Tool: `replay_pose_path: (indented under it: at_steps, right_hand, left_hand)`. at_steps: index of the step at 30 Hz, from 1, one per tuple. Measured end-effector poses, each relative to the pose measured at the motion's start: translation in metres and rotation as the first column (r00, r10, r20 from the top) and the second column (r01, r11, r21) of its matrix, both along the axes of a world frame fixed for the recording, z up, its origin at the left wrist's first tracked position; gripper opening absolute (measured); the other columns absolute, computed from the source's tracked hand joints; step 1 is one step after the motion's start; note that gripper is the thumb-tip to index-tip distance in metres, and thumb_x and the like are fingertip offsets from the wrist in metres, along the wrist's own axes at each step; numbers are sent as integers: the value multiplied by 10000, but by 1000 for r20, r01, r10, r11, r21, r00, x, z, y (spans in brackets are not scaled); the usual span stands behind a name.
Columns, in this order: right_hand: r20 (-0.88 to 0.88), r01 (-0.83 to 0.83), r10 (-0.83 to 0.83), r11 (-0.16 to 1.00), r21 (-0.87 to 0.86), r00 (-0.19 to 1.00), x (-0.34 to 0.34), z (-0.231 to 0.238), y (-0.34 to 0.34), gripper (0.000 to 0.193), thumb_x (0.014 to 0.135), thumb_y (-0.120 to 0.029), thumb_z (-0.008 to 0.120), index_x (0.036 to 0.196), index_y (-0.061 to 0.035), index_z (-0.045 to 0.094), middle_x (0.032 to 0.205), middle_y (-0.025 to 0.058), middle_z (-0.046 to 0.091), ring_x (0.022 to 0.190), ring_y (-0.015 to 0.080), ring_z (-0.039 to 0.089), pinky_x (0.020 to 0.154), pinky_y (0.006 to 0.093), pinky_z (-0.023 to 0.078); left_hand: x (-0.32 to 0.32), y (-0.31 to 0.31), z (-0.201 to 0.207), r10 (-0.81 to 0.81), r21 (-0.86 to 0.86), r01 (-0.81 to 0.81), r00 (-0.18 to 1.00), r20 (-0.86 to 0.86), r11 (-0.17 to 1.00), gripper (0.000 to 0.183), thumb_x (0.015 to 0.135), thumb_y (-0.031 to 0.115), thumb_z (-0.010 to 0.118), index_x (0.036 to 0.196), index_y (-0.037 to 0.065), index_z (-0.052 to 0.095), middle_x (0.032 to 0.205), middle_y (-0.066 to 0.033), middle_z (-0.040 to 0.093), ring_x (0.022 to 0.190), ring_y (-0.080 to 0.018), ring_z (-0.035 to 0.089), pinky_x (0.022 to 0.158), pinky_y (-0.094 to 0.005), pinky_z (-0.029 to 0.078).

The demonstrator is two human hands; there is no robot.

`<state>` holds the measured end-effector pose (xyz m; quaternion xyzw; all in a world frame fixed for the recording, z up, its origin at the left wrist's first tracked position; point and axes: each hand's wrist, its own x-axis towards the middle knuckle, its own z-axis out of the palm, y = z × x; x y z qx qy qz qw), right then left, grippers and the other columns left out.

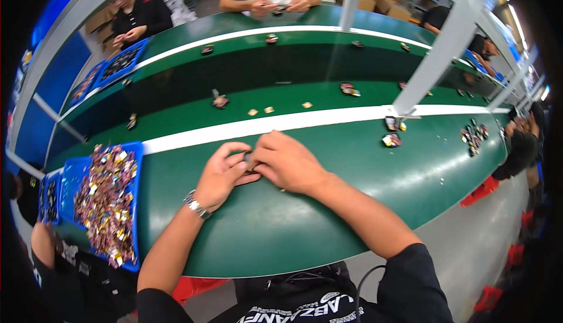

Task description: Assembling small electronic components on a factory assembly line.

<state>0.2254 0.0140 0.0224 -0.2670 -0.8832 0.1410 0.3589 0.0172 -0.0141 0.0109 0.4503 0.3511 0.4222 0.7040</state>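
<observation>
Honestly, it makes sense that both hands meet over the near green worktop (pixel 328 205): the small grayish part (pixel 248 157) between them looks too tiny for anything but fingertips. The left hand (pixel 221 175) has thumb and fingers closed on it from one side, and the right hand (pixel 290 161) is pinched in against it from the other, likely so each steadies it for the other. Too blurred and covered to tell what the part is exactly, or which fingertip sits where.

The blue tray (pixel 139 205) sits just left of the left forearm, probably for an easy reach without crossing arms. It's heaped with small reddish-and-metallic pieces (pixel 109 200), and loose piling suggests nobody minds their order. Past the white divider strip (pixel 229 127), a few small tan squares (pixel 268 110) lie apart on the green lane (pixel 187 110). A little clump of parts (pixel 392 140) rests near the gray post (pixel 431 62), off to the right, presumably out of the elbow's way.
</observation>
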Motion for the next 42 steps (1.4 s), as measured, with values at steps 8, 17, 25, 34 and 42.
replay_pose_path:
  at_steps: [8,17,25,34,42]
  right_hand:
    - [-37,25,-32,987,-159,999,-10,1,-3,102,798,-107,730,898,-95,717,1150,78,575,1148,265,505,924,377,481]
    - [-96,47,-87,933,-358,992,-21,-7,-8,102,863,-139,686,917,-57,713,1238,86,598,1206,287,512,986,389,464]
    - [-88,-33,-10,881,-473,996,-14,-4,-5,126,844,-154,710,925,-58,716,1232,91,603,1187,283,537,974,386,475]
    - [-178,28,-109,913,-406,978,-18,-11,-11,123,831,-158,727,908,-63,743,1200,86,623,1166,277,556,969,386,479]
    - [-267,126,-225,931,-342,937,-30,-17,-16,108,824,-129,750,918,-78,752,1139,64,660,1113,260,593,929,374,500]
  left_hand:
    - [-10,-2,2,-9,-19,9,1000,-19,1000,360,996,36,504,1347,24,422,1232,-149,601,1141,-219,626,989,-397,551]
    - [-20,0,-3,-53,20,53,999,-3,998,426,938,-10,588,1336,30,441,1281,-145,570,1174,-224,601,1014,-410,533]
    - [-18,-1,0,-35,2,35,999,-11,999,351,975,-12,516,1319,10,451,1274,-159,573,1146,-214,614,1009,-389,539]
    - [-16,-1,-2,-22,26,22,1000,8,999,328,988,27,525,1307,6,454,1268,-154,573,1140,-227,625,994,-410,551]
    - [-19,-1,-5,-13,19,12,998,57,1000,305,1004,92,526,1295,27,462,1238,-144,612,1139,-220,626,983,-424,544]
